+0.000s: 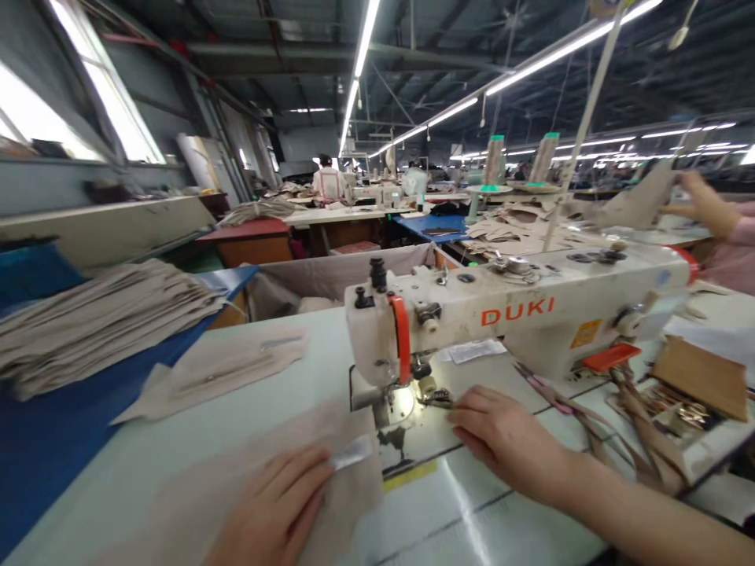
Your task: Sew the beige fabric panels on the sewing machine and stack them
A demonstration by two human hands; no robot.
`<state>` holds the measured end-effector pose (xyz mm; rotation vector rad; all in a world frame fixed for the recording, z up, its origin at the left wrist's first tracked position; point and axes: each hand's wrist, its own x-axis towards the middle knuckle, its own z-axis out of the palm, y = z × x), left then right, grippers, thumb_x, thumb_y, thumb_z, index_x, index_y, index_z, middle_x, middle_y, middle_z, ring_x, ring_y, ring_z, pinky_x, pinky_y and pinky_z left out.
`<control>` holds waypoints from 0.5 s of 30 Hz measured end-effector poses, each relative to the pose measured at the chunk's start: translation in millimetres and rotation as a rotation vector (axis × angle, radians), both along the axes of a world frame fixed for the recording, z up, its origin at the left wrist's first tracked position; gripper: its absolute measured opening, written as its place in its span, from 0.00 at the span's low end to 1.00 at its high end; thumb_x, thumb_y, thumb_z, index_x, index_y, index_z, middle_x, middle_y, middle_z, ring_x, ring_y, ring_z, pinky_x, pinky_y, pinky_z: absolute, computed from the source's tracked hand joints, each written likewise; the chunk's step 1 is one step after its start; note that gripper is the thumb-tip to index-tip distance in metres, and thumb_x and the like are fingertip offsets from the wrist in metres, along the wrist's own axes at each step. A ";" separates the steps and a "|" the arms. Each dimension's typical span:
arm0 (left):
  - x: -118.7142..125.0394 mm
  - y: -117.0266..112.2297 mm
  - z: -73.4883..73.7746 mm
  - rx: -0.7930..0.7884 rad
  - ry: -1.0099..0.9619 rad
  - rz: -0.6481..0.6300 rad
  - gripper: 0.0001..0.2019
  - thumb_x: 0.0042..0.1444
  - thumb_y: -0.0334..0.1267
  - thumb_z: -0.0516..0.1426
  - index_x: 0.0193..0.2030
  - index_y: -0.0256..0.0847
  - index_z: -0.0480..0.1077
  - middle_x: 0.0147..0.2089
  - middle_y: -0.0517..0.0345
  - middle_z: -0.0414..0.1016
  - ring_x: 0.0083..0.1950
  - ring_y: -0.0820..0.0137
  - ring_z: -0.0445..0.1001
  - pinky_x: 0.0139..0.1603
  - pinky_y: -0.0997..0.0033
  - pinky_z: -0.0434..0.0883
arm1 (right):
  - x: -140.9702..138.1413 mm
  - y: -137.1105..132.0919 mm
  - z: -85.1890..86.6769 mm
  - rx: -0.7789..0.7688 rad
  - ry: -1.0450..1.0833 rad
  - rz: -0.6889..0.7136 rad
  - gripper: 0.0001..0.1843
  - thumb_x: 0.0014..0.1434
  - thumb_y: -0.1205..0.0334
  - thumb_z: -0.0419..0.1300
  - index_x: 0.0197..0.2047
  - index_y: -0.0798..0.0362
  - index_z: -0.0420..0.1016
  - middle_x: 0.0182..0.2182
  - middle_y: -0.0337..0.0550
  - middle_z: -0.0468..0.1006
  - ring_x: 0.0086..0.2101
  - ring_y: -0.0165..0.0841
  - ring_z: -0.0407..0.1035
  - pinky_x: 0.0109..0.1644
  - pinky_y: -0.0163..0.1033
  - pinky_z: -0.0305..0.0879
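My left hand (274, 499) lies with its fingers together and curled over a beige fabric piece (361, 491), left of the needle area. A small shiny pale strip (352, 453) sits on that fabric at my fingertips. Just right of the presser foot, my right hand (510, 440) has its fingers closed by a small dark metal part (437, 399). Whether that part belongs to the machine or is held, I cannot tell. The white sewing machine (448, 310) stands in front of me, its lamp lighting the needle plate (401, 405). Motion blurs the fabric's left part.
Another beige fabric piece (224, 369) lies left on the table. Beyond it are stacked cut panels (112, 322) on a blue surface. White labels (475, 350) lie behind the needle area; pink-handled scissors (551, 393) and fabric strips (642, 428) lie right. A co-worker's arm (711, 204) handles fabric.
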<state>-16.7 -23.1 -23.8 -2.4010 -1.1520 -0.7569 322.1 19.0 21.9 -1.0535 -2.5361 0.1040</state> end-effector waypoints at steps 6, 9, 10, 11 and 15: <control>14.5 -8.5 13.8 0.000 -0.033 0.010 0.12 0.65 0.36 0.49 0.43 0.45 0.75 0.44 0.57 0.79 0.46 0.68 0.77 0.51 0.67 0.73 | -63.7 -30.4 -13.5 -0.003 0.078 0.310 0.09 0.65 0.65 0.54 0.47 0.54 0.72 0.44 0.45 0.77 0.47 0.36 0.67 0.56 0.40 0.62; 13.6 -10.8 14.0 0.042 -0.034 -0.009 0.12 0.64 0.33 0.50 0.44 0.43 0.74 0.44 0.55 0.79 0.47 0.68 0.76 0.52 0.66 0.72 | -79.3 -31.5 -21.9 -0.011 0.026 0.365 0.08 0.65 0.63 0.56 0.46 0.55 0.72 0.45 0.46 0.77 0.48 0.36 0.67 0.57 0.39 0.61; 14.9 -11.2 15.1 0.049 -0.024 -0.016 0.12 0.64 0.32 0.49 0.44 0.43 0.74 0.44 0.55 0.79 0.47 0.67 0.75 0.52 0.66 0.71 | -81.3 -31.5 -24.1 -0.012 0.018 0.370 0.08 0.65 0.63 0.56 0.45 0.55 0.72 0.45 0.46 0.77 0.48 0.36 0.68 0.57 0.39 0.62; 17.6 -11.2 16.6 0.048 -0.010 -0.023 0.12 0.64 0.31 0.49 0.45 0.43 0.74 0.44 0.55 0.79 0.48 0.67 0.75 0.52 0.65 0.71 | -82.1 -31.7 -26.0 -0.011 0.017 0.370 0.09 0.65 0.62 0.56 0.46 0.55 0.73 0.45 0.46 0.77 0.48 0.36 0.68 0.57 0.39 0.62; 38.0 -4.9 22.5 -0.029 0.040 -0.040 0.13 0.63 0.30 0.48 0.46 0.40 0.73 0.45 0.52 0.78 0.48 0.65 0.75 0.51 0.64 0.72 | -80.2 -33.9 -31.9 -0.009 0.044 0.359 0.10 0.66 0.63 0.54 0.47 0.55 0.73 0.45 0.46 0.77 0.48 0.36 0.68 0.57 0.39 0.62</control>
